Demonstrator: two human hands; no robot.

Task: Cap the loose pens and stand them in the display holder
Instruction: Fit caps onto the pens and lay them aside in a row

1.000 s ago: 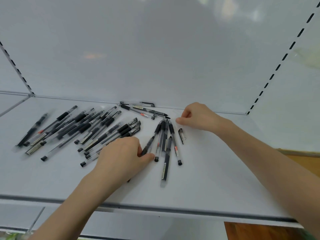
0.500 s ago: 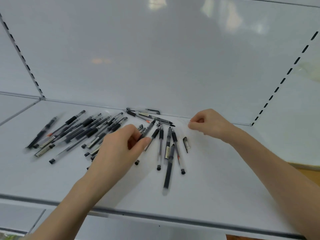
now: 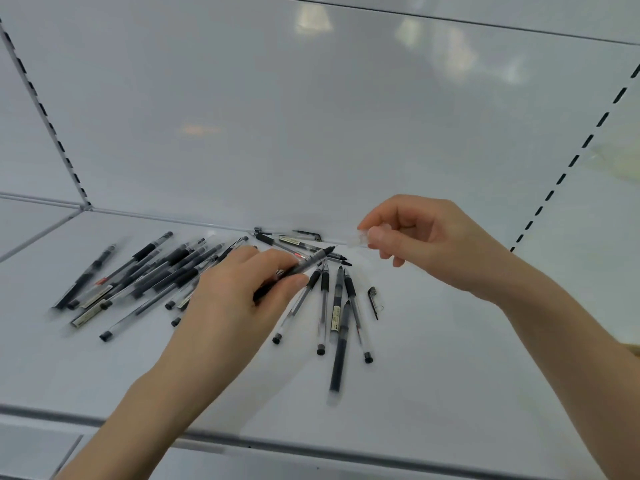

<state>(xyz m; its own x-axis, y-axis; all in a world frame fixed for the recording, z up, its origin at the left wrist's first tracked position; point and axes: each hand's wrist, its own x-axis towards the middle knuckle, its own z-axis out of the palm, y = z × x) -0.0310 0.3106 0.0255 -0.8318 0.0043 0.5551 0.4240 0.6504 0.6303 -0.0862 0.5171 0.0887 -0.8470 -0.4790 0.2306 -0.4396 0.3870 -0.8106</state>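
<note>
Both hands have risen off the white metal shelf (image 3: 450, 358) since the earlier frames. The left hand (image 3: 242, 292) now grips one clear plastic pen with a black rubber grip (image 3: 311, 261), fingers curled round its barrel. The right hand (image 3: 433, 244) has moved up and inward, pinching a small clear plastic cap (image 3: 360, 237) between thumb and forefinger. Capping looks imminent. This pen sits just left of frame centre, its long axis running from lower left to upper right, with the bare tip aimed at the cap and a small gap between them. Other loose pens (image 3: 323, 306) lie fanned below; no display holder is in view.
</note>
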